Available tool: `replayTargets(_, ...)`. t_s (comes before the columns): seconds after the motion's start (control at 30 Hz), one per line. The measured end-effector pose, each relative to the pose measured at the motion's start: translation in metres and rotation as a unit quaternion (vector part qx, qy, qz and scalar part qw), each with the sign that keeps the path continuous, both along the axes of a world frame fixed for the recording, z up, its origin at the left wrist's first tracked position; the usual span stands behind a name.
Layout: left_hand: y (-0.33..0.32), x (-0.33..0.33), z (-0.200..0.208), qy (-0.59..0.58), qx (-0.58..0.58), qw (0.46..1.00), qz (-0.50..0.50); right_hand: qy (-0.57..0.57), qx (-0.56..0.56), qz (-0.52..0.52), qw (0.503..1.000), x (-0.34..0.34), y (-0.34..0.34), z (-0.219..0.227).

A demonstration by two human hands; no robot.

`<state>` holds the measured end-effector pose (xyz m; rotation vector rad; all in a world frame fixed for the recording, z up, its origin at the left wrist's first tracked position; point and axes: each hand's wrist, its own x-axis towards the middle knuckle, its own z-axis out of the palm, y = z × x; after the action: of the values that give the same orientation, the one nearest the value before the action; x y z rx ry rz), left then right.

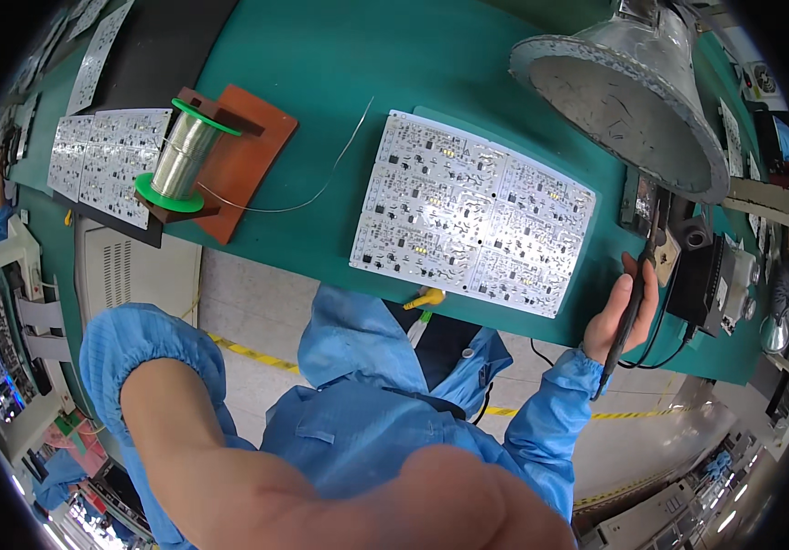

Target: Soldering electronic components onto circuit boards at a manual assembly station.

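My right hand point(613, 316) is closed round the dark handle of a soldering iron point(632, 319) at the table's right edge. The iron points away from me toward its holder, and I cannot make out its tip. Very close to the camera, my left hand point(468, 504) is large and blurred along the lower edge, with its fingers not clearly shown. A white panel of circuit boards point(472, 215) lies flat in front of me. Left of it, a spool of solder wire point(179, 156) with green rims sits on a brown stand point(252, 151), its loose end curving toward the panel.
A dented metal hood point(614, 101) hangs over the right of the green table point(321, 55). Below it stands a black box point(699, 284) with cables. More circuit boards point(110, 160) lie on a black mat at the left. A yellow clip point(426, 299) sits at the near edge.
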<state>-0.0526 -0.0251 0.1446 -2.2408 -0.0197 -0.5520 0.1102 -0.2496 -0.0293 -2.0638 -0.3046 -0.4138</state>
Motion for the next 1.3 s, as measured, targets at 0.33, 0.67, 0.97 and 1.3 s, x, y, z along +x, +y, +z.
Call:
replayTargets(0.33, 0.037, -0.005, -0.009, 0.09, -0.546, 0.811, -0.189, -0.019, 0.019, 0.011, 1.0, 0.0, 0.004, -0.003)
replayTargets(0.67, 0.083, 0.081, -0.077, 0.046, -0.547, 0.757, -0.355, 0.011, 0.02, -0.007, 1.0, -0.001, -0.001, -0.002)
replayTargets(0.97, 0.086, 0.087, -0.087, 0.004, -0.56, 0.73, -0.392, 0.007, 0.014, 0.001, 1.0, 0.001, -0.002, -0.002)
replayTargets(1.3, 0.044, 0.064, -0.084, 0.109, -0.605, 0.699, -0.366, -0.056, 0.089, 0.073, 0.992, -0.051, 0.021, 0.04)
